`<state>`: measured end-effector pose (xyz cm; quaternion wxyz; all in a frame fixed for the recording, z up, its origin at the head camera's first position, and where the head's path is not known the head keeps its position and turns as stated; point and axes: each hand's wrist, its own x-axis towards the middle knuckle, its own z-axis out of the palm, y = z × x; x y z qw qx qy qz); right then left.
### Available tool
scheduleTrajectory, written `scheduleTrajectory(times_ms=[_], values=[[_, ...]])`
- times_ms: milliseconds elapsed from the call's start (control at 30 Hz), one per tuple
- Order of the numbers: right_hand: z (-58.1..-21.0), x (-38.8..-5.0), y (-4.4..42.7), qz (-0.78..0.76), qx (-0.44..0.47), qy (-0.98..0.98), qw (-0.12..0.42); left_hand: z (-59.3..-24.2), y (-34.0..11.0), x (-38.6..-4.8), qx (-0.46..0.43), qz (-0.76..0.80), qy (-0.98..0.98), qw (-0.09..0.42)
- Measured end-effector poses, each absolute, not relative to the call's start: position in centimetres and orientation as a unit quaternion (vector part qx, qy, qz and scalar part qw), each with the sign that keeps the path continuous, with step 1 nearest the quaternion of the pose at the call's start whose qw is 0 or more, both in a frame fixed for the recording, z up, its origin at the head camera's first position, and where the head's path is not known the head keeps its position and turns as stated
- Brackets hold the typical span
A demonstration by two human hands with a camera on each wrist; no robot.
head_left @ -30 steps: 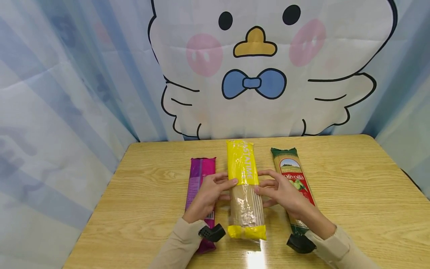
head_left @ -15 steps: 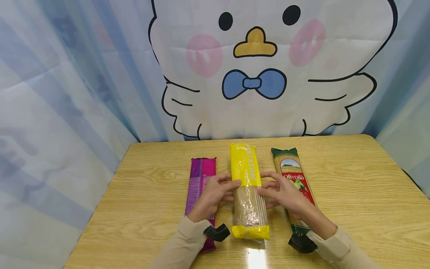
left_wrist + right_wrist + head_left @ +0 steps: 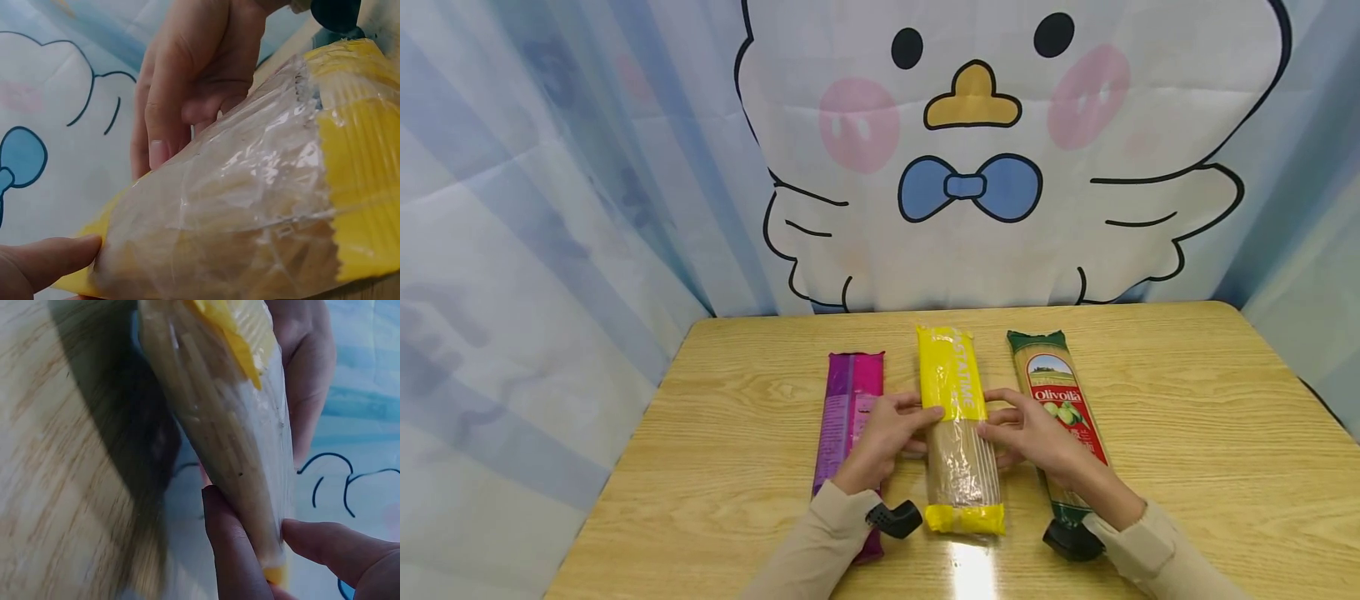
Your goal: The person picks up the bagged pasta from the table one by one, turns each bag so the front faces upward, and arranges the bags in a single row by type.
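A yellow and clear packet of spaghetti (image 3: 962,462) lies lengthwise between my hands in the head view. My left hand (image 3: 891,437) grips its left edge, thumb on the printed face and fingers partly hidden beneath. On the opposite edge, my right hand (image 3: 1037,433) pinches the packet; the right wrist view shows thumb and finger on either side of the wrapper (image 3: 231,437). That view also shows a gap and a dark shadow under the packet, so at least part of it is off the table. The clear wrapper (image 3: 237,169) looks creased in the left wrist view.
A purple and pink packet (image 3: 835,425) lies on the wooden table (image 3: 737,433) at the left, partly behind my left arm. To the right lies a green-ended Olivoilà spaghetti packet (image 3: 1060,392), partly covered by my right hand. A cartoon-print curtain (image 3: 970,258) hangs behind the table.
The yellow spaghetti packet has shifted slightly right and toward me. My left hand has moved right with it, while my right hand has barely moved. Both side packets stay put.
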<state>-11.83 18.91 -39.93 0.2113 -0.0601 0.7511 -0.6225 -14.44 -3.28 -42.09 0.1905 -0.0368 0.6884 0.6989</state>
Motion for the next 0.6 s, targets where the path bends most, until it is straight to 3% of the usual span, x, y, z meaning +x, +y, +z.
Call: scheduleTrajectory(times_ms=[600], values=[[-40.68, -12.04, 18.76, -0.619, -0.059, 0.752, 0.219, -42.51, -2.74, -14.79, -0.036, 0.664, 0.722, 0.193]])
